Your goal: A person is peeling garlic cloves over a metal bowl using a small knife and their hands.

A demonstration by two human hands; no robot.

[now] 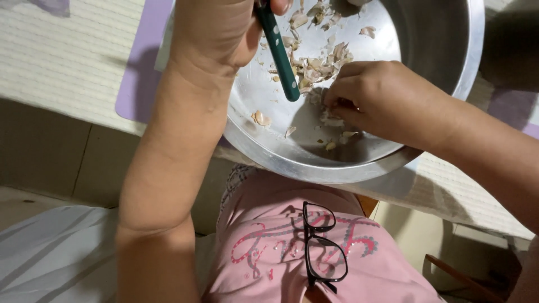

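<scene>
Left hand (216,33) gripping green knife handle (279,50), right hand (382,98) pinching garlic (331,119) in steel bowl (438,33)

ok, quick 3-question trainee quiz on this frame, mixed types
1. True or false: the left hand holds a green-handled tool over the metal bowl.
2. Multiple choice: the right hand is a) resting on the lap, b) picking at garlic pieces inside the bowl, c) holding the glasses.
3. Short answer: where do the black-framed glasses hang?

Key
1. True.
2. b.
3. On the front of the pink shirt, below the bowl in the picture.
</scene>
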